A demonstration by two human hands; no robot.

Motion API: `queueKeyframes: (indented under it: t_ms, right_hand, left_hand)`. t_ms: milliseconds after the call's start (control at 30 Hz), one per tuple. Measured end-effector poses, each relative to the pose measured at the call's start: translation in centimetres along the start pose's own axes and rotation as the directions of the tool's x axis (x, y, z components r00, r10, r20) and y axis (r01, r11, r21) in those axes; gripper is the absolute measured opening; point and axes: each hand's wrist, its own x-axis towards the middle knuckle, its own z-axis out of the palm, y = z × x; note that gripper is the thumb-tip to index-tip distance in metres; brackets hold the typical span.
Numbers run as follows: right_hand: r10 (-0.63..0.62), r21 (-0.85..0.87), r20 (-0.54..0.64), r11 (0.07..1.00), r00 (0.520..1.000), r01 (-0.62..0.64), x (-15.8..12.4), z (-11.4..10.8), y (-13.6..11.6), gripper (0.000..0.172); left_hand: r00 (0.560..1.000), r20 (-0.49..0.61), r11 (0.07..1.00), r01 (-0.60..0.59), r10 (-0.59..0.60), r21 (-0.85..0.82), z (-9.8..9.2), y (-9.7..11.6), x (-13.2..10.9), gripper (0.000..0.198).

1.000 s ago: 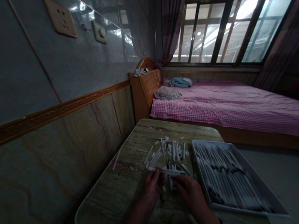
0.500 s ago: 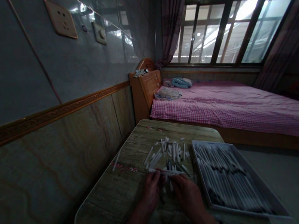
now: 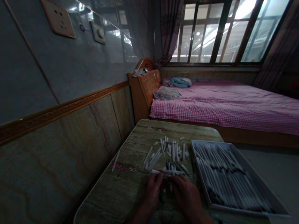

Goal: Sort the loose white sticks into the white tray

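Observation:
My left hand point(image 3: 153, 187) is closed, thumb and fingers pinching a slim white pen part point(image 3: 155, 172) whose end sticks out past the fingertips. Close beside it my right hand point(image 3: 187, 193) has its fingers curled in, gripping a white pen piece point(image 3: 173, 171) at the fingertips. Both hands almost meet low over the table, and their exact grip is dim and blurred. Just beyond them lie loose white pen barrels point(image 3: 153, 160), short white tubes point(image 3: 175, 151) and a few dark slim parts. To the right, a shallow white tray point(image 3: 202, 179) holds rows of white pens point(image 3: 227, 175) with dark ends.
The wood-patterned table point(image 3: 115, 200) has rounded corners and stands by a tiled wall point(image 3: 61, 164). One white stick point(image 3: 116, 160) lies near its left edge. Behind it is a bed point(image 3: 221, 100) with a pink checked cover. A small dark piece point(image 3: 220, 223) lies below the tray.
The white part at my left fingertips has tilted, and its end shows more clearly. My hands have shifted only slightly; the tray and loose parts stay as they were.

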Motion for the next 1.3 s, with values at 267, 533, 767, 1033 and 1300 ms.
queueKeyframes:
  t_ms: [267, 533, 767, 1033, 1300]
  right_hand:
    - [0.043, -0.183, -0.066, 0.982, 0.997, -0.055, 0.1, -0.2, 0.9, 0.028]
    - [0.050, -0.308, -0.064, 0.949, 0.997, -0.068, -0.4, 0.2, 1.5, 0.030]
    - [0.021, -0.239, -0.026, 0.971, 0.999, -0.027, -0.4, 1.0, 1.0, 0.028]
    - [0.021, -0.241, -0.033, 0.970, 0.999, -0.029, -0.1, 0.5, 0.7, 0.031]
    - [0.045, -0.243, -0.036, 0.969, 0.998, -0.053, -0.1, 0.5, 1.1, 0.031]
  left_hand:
    - [0.997, -0.029, 0.992, 0.075, -0.078, -0.097, -0.3, -0.1, 0.3, 0.042]
    - [0.998, -0.038, 0.994, 0.055, -0.059, -0.093, -0.1, 0.0, 0.2, 0.039]
    - [0.998, -0.054, 0.999, 0.037, -0.037, -0.015, 0.0, -0.2, 0.2, 0.038]
    - [0.998, -0.037, 0.997, 0.047, -0.050, -0.059, -0.1, -0.1, 0.2, 0.038]
    - [0.996, -0.055, 0.995, 0.060, -0.064, -0.077, 0.1, 0.2, 0.2, 0.038]
